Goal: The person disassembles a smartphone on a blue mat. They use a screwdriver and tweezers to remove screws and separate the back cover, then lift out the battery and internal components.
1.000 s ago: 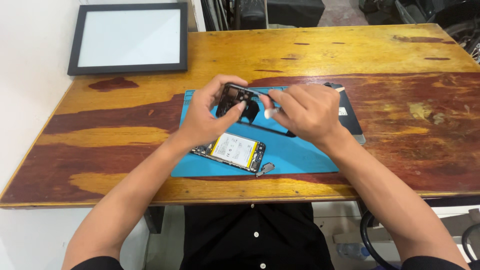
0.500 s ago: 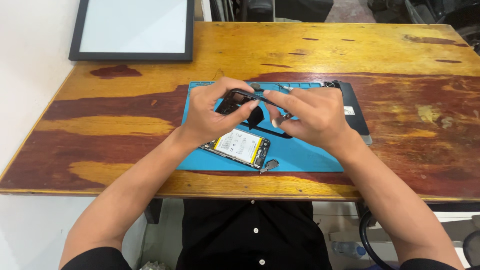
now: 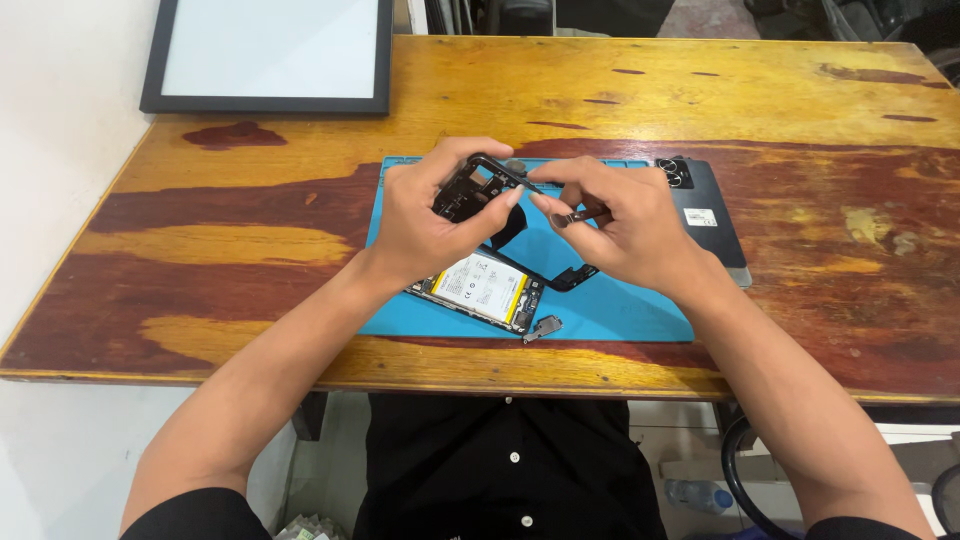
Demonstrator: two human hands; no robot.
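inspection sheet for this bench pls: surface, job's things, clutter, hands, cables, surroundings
Surface: worn wooden table with a blue work mat near its front edge.
Job's things: black phone frame held above the mat; opened phone with its battery showing, lying on the mat.
Clutter: small loose part on the mat; phone back cover at the mat's right edge; black-framed panel at the far left of the table.
Hands: left hand grips the frame; right hand pinches a thin tool at it.
Cables: a dark cable hangs below the table at the right.
Surroundings: white floor at the left; dark equipment beyond the table, unclear.
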